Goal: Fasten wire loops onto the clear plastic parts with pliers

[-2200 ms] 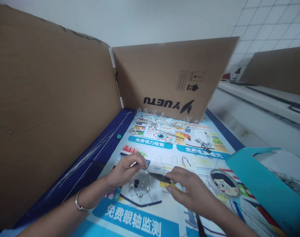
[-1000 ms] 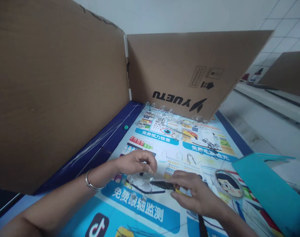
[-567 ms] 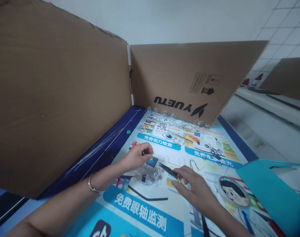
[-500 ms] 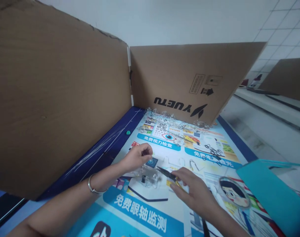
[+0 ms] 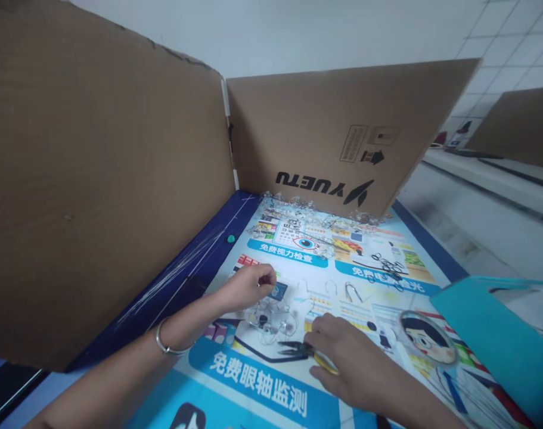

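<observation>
My left hand [image 5: 248, 286], with a bangle on its wrist, is closed in a pinch over the printed sheet; what lies between the fingertips is too small to make out. Just below it is a see-through, wiry tangle [image 5: 271, 322] with a dark spot inside; whether it hangs from the fingers or lies on the sheet I cannot tell. My right hand [image 5: 347, 357] is wrapped round a pair of pliers [image 5: 295, 350] with yellow handles. The dark jaws point left, parted at the tips, near the tangle's lower edge.
Cardboard panels stand at the left [image 5: 119, 179] and back [image 5: 298, 131]. Clear wiry pieces [image 5: 289, 205] line the back panel's foot. Black loops [image 5: 387, 264] and bent wire hooks [image 5: 352, 292] lie on the sheet. A turquoise folder [image 5: 490, 333] stands right; thin strands [image 5: 177, 268] lie left.
My right hand has moved down with the pliers, away from my left fingertips, and the jaws now point more level. The clear tangle has changed shape; my left hand has barely moved.
</observation>
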Available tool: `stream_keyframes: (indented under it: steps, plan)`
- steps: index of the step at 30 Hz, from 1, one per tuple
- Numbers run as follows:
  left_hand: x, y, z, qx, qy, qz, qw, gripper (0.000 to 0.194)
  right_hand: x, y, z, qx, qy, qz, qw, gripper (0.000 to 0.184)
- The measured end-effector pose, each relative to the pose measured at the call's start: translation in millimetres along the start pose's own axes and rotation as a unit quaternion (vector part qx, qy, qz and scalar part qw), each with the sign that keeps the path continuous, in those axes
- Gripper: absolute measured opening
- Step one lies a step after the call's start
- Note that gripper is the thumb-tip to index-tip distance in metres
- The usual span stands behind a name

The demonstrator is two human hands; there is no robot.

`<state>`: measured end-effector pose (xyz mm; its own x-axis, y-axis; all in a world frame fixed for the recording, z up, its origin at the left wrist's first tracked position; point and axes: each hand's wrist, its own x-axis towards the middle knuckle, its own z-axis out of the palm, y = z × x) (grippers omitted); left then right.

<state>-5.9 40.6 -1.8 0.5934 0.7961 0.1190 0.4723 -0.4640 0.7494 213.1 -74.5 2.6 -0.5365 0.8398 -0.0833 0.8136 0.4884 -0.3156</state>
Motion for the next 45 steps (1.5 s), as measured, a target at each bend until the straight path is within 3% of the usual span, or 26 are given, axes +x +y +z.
stream_keyframes:
  steps: [6,9,19,27,32,36,39,45]
  plan:
    - [-1.3,6.1,-2.5,0.04,-0.03,0.019,0.999,0.008,-13.1,9.8,-26.4,-0.02,-0.06,0.038,0.997,0.024]
    - [-2.0,8.4,-4.1,0.051,-0.047,0.021,0.997,0.01,-16.6,11.5,-29.4,-0.02,-0.087,0.037,0.995,0.024]
    - [-3.1,8.1,-6.1,0.098,-0.049,0.027,0.994,0.009,-1.2,-8.9,-7.4,-0.057,-0.058,0.001,0.997,0.034]
    - [-2.9,2.7,-7.3,0.071,-0.075,0.032,0.994,0.009,-3.4,-5.6,-11.0,-0.045,-0.06,-0.013,0.997,0.038]
    - [-1.4,-1.2,-7.2,0.033,-0.093,0.025,0.995,0.009,-2.6,-1.5,-9.9,-0.003,-0.025,-0.028,0.999,0.04]
    - [0.3,-3.6,-8.7,0.007,-0.101,0.026,0.994,0.009,5.3,8.6,-1.3,0.018,0.069,0.077,0.995,0.024]
    - [0.6,-3.8,-12.3,-0.011,-0.12,0.023,0.992,0.009,13.4,18.3,7.8,0.026,0.108,0.161,0.981,0.023]
    - [-0.2,-3.6,-20.3,-0.054,-0.165,0.016,0.985,0.012,29.8,25.2,23.6,-0.006,0.106,0.158,0.982,0.024]
